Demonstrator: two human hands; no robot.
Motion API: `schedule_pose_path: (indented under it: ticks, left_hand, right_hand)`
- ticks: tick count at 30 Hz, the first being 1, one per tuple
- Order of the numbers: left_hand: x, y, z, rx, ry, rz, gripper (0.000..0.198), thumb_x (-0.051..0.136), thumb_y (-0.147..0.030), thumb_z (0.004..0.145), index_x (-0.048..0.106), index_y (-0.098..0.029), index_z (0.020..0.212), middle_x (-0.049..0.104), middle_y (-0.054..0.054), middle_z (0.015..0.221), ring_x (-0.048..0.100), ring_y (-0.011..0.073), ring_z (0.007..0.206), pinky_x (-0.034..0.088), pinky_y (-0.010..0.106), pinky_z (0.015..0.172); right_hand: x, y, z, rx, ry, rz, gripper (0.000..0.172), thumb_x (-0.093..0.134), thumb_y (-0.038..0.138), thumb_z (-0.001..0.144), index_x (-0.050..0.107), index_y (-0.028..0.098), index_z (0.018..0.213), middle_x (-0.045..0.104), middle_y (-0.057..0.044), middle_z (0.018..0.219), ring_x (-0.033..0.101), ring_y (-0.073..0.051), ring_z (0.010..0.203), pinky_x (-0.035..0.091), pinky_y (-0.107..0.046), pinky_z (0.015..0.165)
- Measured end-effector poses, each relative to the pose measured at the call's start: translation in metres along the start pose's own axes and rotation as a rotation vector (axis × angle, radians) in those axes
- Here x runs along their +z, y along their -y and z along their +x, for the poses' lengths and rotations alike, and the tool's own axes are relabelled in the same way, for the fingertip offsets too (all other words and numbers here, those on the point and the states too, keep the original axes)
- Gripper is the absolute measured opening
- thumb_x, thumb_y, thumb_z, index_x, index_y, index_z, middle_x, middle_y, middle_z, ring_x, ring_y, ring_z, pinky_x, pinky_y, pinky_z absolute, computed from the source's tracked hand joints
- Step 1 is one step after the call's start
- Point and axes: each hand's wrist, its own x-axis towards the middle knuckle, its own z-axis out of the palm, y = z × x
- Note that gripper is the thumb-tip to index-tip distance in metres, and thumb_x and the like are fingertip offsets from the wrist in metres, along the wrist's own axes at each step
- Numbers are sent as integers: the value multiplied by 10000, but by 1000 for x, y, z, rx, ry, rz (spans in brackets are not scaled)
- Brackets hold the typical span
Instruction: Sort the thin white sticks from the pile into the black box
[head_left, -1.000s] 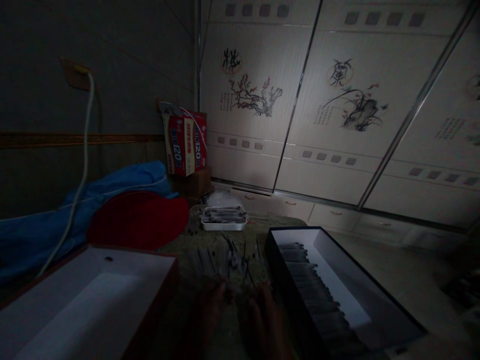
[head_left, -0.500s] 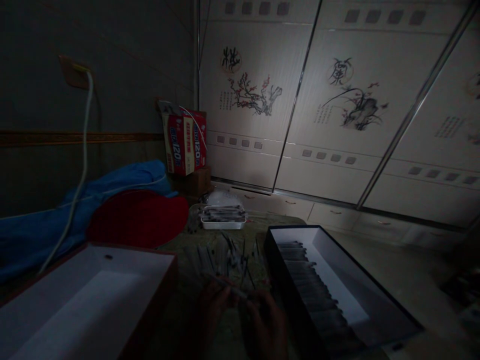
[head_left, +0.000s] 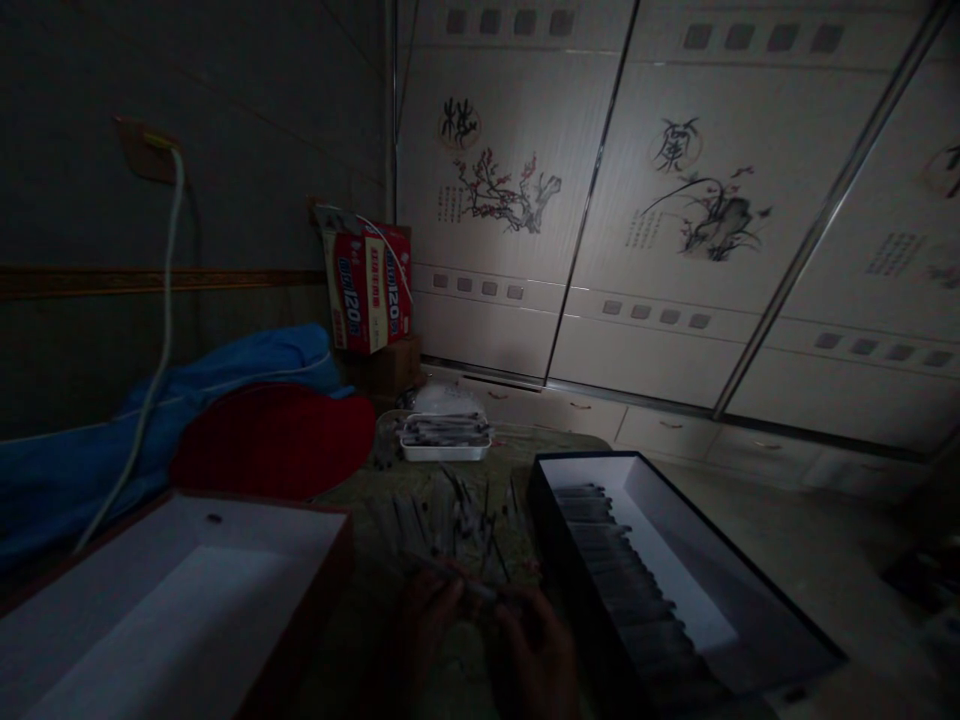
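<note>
Pinching a thin stick point(head_left: 454, 578) by its ends, left hand point(head_left: 426, 628) & right hand point(head_left: 537, 652) w/ fingertips closed on it, holds it level just above the loose pile point(head_left: 450, 515), beside the black box point(head_left: 537, 505), prob. for close inspection.

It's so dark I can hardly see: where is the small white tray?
In the head view, the small white tray sits mid-table, right of the round red object and beyond the loose sticks.
</note>
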Motion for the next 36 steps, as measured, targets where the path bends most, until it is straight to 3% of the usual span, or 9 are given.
schedule_pose_path:
  ticks: [5, 9, 12, 15, 19, 27, 33, 36]
  left_hand:
    - [-5, 3, 1, -4, 12, 66, 310, 770, -432, 581, 650, -170, 693, 674, 26, 589, 616, 176, 547, 490, 299, 559]
    - [-1, -1, -3, 6, 15, 66, 305, 771, -420, 585, 644, -172, 710, 676, 22, 580, 619, 171, 544, 481, 283, 555]
    - [3, -4, -6, 6, 21, 76, 279, 762, -407, 603, 644, -177, 707, 672, 17, 566, 616, 164, 545, 481, 275, 560]
    - [1, -3, -5, -6, 25, 69, 267, 769, -389, 600, 638, -176, 692, 675, 14, 574, 619, 160, 546, 483, 269, 552]
    - [-3, 2, -2, 4, 61, 60, 272, 743, -408, 632, 641, -174, 727, 678, 13, 583, 625, 173, 552, 500, 292, 560]
    - [0, -2, -7, 42, 70, 166, 257, 748, -401, 637, 645, -181, 721, 692, 26, 614, 640, 176, 565, 509, 282, 557]
    - [1, -10, -6, 55, -19, 207, 271, 746, -429, 621, 657, -183, 695, 680, 12, 602, 631, 165, 560, 518, 274, 567]
    - [2, -12, -6, 74, 21, 175, 254, 738, -415, 636, 650, -182, 684, 671, -2, 591, 627, 151, 566, 508, 255, 568]
  right_hand:
    - [-3, -10, -1, 2, 59, -14, 376, 554, 509, 802, 684, 158, 768, 669, -46, 650, 606, -167, 567, 482, -242, 523]
    - [-7, -13, -2, -81, -24, -138, 375, 611, 565, 736, 661, 211, 622, 619, -24, 577, 580, -174, 584, 464, -236, 511]
    - [-2, -14, -6, -98, -77, -182, 384, 558, 586, 769, 655, 234, 652, 611, -15, 590, 573, -172, 585, 462, -234, 513]
    - [5, -12, -7, -56, -47, -122, 413, 489, 573, 820, 643, 214, 686, 592, -5, 574, 555, -150, 537, 451, -224, 500]
    - [7, -11, -5, -13, -6, -75, 411, 504, 562, 813, 646, 183, 741, 634, -19, 626, 587, -154, 563, 463, -222, 502]
    - [-3, -28, -11, -116, -164, -280, 424, 561, 655, 716, 713, 264, 779, 697, -58, 760, 633, -253, 799, 519, -331, 692]
    - [3, -35, -20, -152, -196, -359, 463, 485, 653, 789, 686, 277, 971, 703, -66, 963, 622, -257, 944, 503, -346, 789]
    - [5, -42, -22, -189, -203, -405, 470, 409, 595, 867, 669, 242, 1036, 689, -88, 1038, 636, -238, 955, 504, -337, 812]
